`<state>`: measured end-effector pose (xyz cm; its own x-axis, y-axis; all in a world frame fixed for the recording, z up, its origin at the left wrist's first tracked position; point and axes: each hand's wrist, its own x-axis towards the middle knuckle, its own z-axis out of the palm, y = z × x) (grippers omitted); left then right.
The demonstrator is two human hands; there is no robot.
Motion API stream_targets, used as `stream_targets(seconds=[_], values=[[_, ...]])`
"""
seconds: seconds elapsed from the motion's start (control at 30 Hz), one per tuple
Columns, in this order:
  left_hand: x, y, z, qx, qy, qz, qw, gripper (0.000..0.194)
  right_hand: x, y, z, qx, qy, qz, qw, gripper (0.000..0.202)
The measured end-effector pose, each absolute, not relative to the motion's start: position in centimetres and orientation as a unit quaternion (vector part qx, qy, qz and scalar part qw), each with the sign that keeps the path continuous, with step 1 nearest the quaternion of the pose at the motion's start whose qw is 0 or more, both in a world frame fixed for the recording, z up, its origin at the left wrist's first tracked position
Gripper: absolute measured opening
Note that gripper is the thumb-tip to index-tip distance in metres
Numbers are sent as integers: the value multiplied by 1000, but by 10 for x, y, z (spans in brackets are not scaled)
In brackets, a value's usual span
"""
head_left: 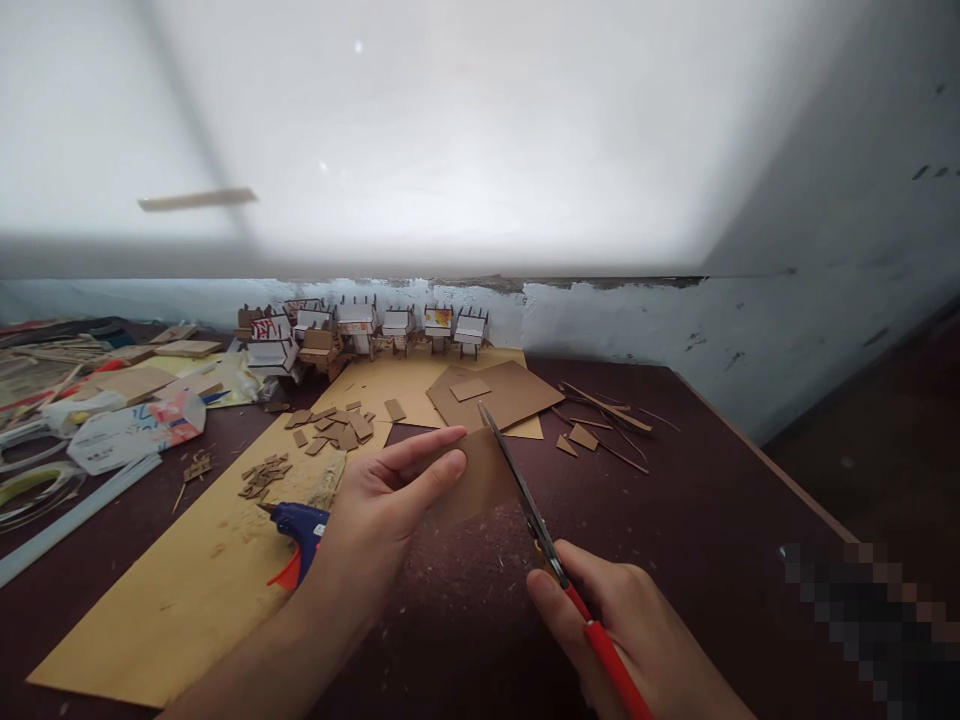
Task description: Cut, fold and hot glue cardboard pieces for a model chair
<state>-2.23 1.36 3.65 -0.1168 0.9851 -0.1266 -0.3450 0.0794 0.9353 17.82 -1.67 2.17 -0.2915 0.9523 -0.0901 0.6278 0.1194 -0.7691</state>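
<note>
My left hand (397,490) pinches a piece of brown cardboard (480,480) between thumb and fingers. My right hand (615,620) is wrapped round the red handles of a pair of scissors (536,525). The scissor blades lie along the right edge of the cardboard, pointing away from me; whether they bite into it I cannot tell. Behind the piece rests a larger cardboard sheet (517,395) with a small cardboard rectangle (471,390) on top. Thin cardboard strips (607,405) and triangular offcuts (583,436) lie to its right.
A blue glue gun (296,530) lies by my left forearm on a yellow sheet (150,600). Small cardboard pieces (341,428) are scattered beyond it. Several miniature cardboard chairs (356,325) stand along the wall. At left are tape rolls (34,495) and glue sticks (82,515).
</note>
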Motion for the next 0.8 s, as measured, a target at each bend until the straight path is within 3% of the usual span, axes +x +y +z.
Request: stream_targets(seconds=[0.53, 0.63, 0.8], values=[[-23, 15, 36, 357, 476, 589, 547, 41, 178, -12, 17, -584, -681, 378, 228, 59], [-23, 15, 37, 396, 511, 579, 497, 38, 179, -9, 19, -598, -647, 401, 252, 59], [-19, 9, 41, 509, 572, 558, 319, 20, 185, 1, 16, -578, -559, 487, 341, 55]])
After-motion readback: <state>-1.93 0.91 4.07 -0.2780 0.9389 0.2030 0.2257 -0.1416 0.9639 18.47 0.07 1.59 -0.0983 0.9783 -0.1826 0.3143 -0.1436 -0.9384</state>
